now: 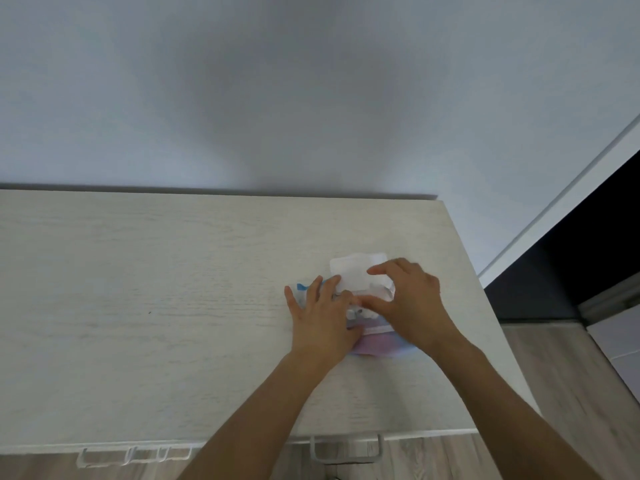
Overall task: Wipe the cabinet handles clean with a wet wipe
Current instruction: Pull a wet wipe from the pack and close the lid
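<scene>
Both hands are on the wet wipe pack (374, 346), which lies flat on the pale wood-grain cabinet top (173, 289), near its right edge. Pack is blue/purple soft plastic with a white flip lid (356, 271) standing open on the far side of the fingers.

Left hand (322, 320): palm down, fingers spread flat, pressing on the left part of the pack. Not gripping anything.

Right hand (408, 299): arched over the pack opening, index finger stretched toward the lid, thumb and other fingers curled down at the dispensing slot. Something white sits between the two hands at the slot; can't tell if it's a wipe pinched or just the opening — motion blur.

Cabinet handles: one grey bar handle (346, 448) sticks out from the front edge below the forearms, right under the hands. More pale handles (135, 457) sit along the same edge, well to the left of the left hand.

Grey wall (311, 98) beyond the hands; wood-look floor (571, 375) to the right.
</scene>
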